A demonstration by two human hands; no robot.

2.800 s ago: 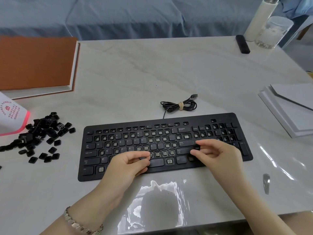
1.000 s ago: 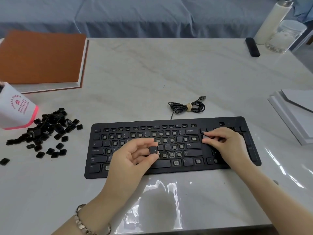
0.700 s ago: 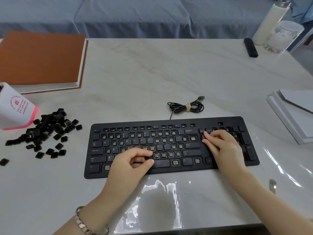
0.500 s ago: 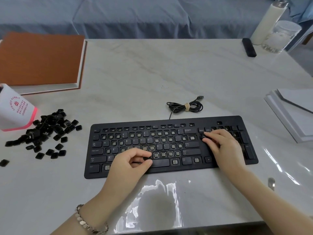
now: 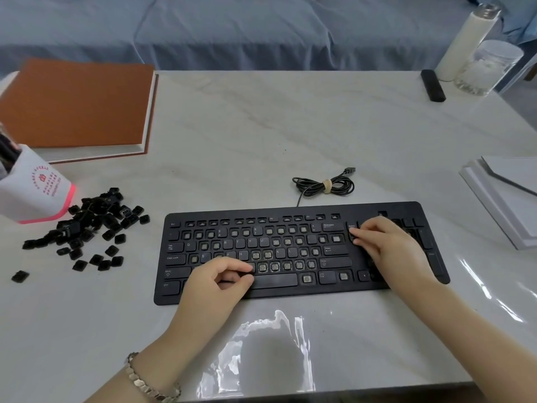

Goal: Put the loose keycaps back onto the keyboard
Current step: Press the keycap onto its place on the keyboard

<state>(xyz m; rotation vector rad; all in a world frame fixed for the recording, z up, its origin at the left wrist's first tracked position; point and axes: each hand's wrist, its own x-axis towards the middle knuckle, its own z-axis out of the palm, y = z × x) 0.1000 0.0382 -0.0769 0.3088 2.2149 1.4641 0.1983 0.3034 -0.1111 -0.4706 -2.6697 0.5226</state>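
Note:
A black keyboard (image 5: 276, 295) lies in front of me with many bare switch sockets among its fitted keys. A pile of loose black keycaps (image 5: 93, 225) sits on the table to its left. My left hand (image 5: 218, 286) rests on the lower letter row left of the space bar. Its index finger and thumb are curled together over a keycap that is hidden beneath them. My right hand (image 5: 389, 248) lies flat over the block of keys right of Enter, its fingertips pressing down just below the Delete key.
A white and pink cup (image 5: 32, 193) stands beside the keycap pile, and an orange book (image 5: 78, 106) lies behind it. The coiled cable (image 5: 324, 186) sits behind the keyboard. White books (image 5: 505, 199) are at the right, with a black remote (image 5: 433, 85), a bottle (image 5: 465, 42) and a jar (image 5: 488, 68) at the far right.
My left hand lowered the keycap it held up onto the lower letter row and stays there. My right hand carried its keycap up to the Delete block and is pressing there.

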